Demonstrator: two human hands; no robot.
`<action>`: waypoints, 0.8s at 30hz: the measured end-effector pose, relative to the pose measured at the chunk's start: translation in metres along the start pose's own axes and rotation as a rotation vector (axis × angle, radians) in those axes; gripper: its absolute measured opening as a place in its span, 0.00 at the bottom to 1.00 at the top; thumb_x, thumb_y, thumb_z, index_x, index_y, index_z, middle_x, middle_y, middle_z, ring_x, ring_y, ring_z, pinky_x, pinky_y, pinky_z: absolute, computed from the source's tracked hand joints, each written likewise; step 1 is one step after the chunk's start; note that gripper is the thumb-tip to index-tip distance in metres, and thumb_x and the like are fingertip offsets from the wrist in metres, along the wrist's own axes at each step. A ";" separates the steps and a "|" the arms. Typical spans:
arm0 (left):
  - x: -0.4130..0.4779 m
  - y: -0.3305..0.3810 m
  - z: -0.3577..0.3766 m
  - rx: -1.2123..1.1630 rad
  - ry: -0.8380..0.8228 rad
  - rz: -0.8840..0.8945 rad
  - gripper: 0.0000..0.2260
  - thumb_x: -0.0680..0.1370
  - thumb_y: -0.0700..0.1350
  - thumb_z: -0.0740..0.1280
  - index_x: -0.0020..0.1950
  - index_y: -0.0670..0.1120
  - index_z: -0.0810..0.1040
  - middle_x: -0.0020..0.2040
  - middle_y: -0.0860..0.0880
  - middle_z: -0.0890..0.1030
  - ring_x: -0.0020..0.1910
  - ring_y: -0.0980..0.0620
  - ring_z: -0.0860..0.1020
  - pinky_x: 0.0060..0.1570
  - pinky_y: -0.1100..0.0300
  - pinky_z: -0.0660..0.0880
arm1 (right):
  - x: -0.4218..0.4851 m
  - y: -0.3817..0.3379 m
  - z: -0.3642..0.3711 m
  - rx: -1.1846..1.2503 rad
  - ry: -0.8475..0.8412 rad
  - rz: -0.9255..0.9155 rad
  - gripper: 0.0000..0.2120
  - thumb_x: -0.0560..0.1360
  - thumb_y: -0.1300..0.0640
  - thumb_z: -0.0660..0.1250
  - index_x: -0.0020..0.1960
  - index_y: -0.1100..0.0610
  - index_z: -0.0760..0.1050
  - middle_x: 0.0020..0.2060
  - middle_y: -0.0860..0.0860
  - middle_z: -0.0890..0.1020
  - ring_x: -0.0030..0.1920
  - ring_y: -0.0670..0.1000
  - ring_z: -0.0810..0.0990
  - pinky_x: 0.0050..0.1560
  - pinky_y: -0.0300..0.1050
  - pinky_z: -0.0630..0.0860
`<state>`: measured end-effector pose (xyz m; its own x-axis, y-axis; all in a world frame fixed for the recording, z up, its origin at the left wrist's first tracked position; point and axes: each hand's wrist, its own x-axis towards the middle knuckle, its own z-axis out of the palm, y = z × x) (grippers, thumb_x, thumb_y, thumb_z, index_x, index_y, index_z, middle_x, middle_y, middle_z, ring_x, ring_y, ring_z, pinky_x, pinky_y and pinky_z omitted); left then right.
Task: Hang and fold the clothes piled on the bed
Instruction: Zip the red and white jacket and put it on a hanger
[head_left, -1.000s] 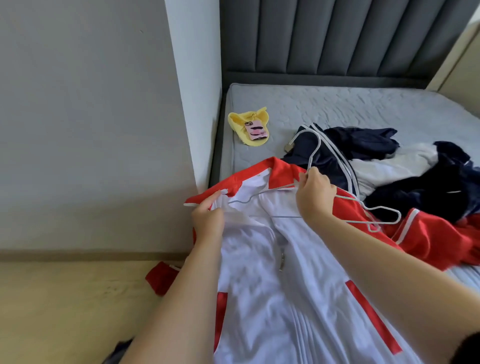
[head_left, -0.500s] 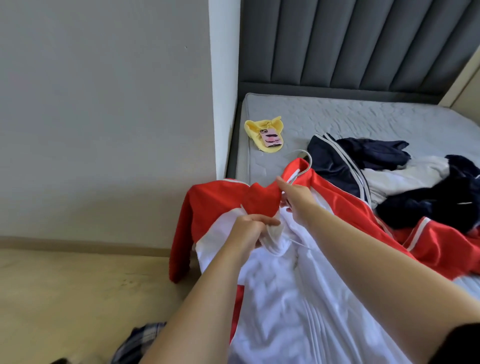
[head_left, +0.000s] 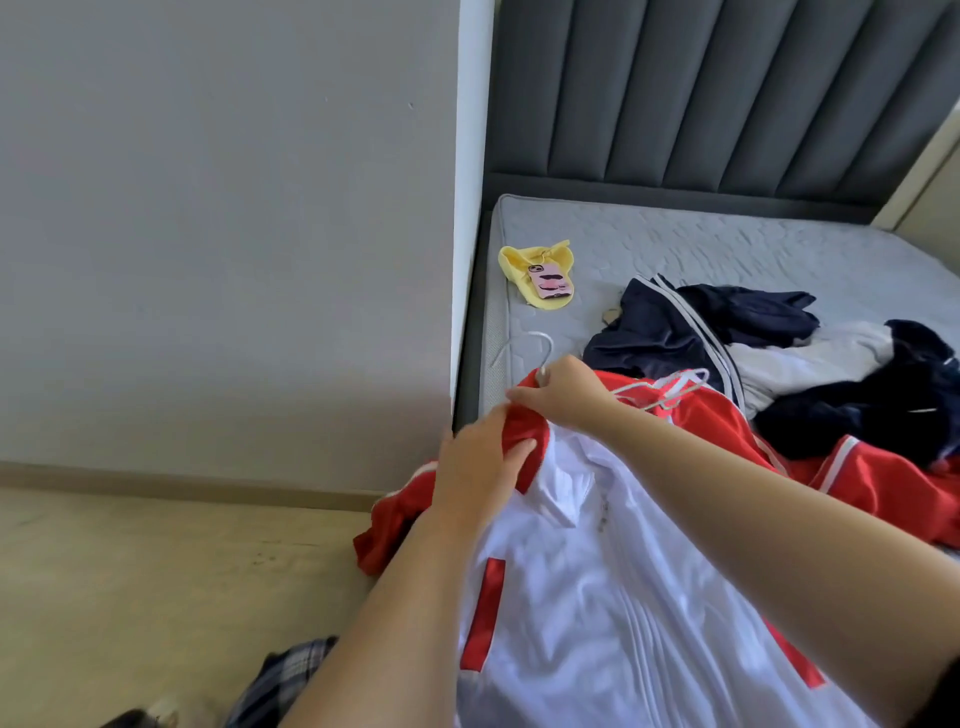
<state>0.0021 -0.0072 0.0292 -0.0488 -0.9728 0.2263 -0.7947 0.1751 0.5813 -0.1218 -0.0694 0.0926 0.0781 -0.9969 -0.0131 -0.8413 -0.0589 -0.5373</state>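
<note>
Since 0.5 s ago the L hand (head_left: 478, 462) had moved off the white lining onto the red collar, thumb & fingers pinching it, prob. to pull it over the hanger (head_left: 541, 338). R hand (head_left: 566, 395) was curled round the hook's base, steadying it. Jacket (head_left: 597, 597) lay at the bed's (head_left: 649, 249) near edge, one sleeve hanging off. A spare hanger (head_left: 670, 387) and the other clothes (head_left: 727, 332) sat to the R.
</note>
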 end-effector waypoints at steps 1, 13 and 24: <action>0.000 -0.001 0.001 -0.058 -0.012 -0.050 0.14 0.79 0.51 0.61 0.63 0.49 0.73 0.53 0.48 0.81 0.52 0.44 0.78 0.54 0.51 0.71 | -0.003 -0.003 0.000 -0.001 -0.016 -0.022 0.28 0.73 0.48 0.70 0.24 0.56 0.58 0.20 0.48 0.60 0.22 0.47 0.59 0.20 0.34 0.55; 0.014 -0.010 0.009 -0.370 0.238 -0.405 0.09 0.80 0.42 0.60 0.52 0.39 0.78 0.50 0.38 0.81 0.51 0.38 0.77 0.51 0.50 0.72 | -0.022 0.068 0.020 0.072 0.599 0.057 0.03 0.70 0.67 0.63 0.43 0.64 0.73 0.43 0.59 0.77 0.49 0.60 0.73 0.49 0.50 0.68; 0.013 -0.021 0.013 -0.230 0.225 -0.344 0.06 0.78 0.37 0.59 0.42 0.42 0.72 0.44 0.38 0.80 0.46 0.36 0.75 0.47 0.48 0.70 | 0.005 0.131 0.034 0.072 0.359 0.480 0.16 0.72 0.51 0.66 0.55 0.61 0.75 0.51 0.59 0.81 0.53 0.61 0.79 0.51 0.50 0.74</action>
<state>0.0103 -0.0256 0.0102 0.3465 -0.9277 0.1390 -0.5860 -0.0984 0.8043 -0.2135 -0.0807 -0.0069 -0.4970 -0.8677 0.0103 -0.6987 0.3931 -0.5978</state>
